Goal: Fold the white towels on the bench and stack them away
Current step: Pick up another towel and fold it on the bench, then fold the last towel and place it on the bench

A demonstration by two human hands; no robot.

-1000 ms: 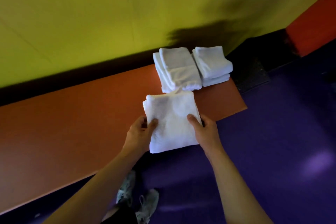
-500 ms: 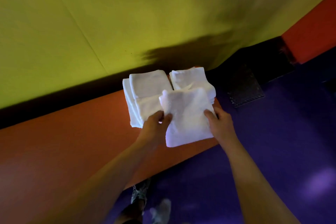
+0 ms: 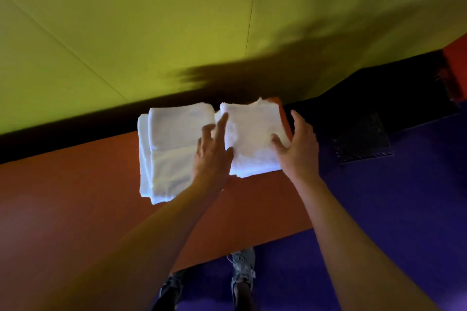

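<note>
Two piles of folded white towels lie side by side at the far right end of the orange bench (image 3: 88, 197), against the wall. The folded towel (image 3: 252, 134) I carried lies on top of the right pile. The left pile (image 3: 171, 149) is a little wider and reaches nearer to me. My left hand (image 3: 212, 154) rests between the two piles, fingers spread, index finger on the right towel's left edge. My right hand (image 3: 298, 146) is open at that towel's right side, thumb touching its near corner. Neither hand grips anything.
A yellow-green wall (image 3: 177, 33) rises directly behind the bench. Purple floor (image 3: 391, 209) lies to the right and in front, with a dark floor grate (image 3: 361, 139) near the bench's end. My shoes (image 3: 242, 265) stand at the bench's front edge.
Both hands carried the folded towel from the bench's front edge up onto the right pile, then let go of it. My fingers have opened.
</note>
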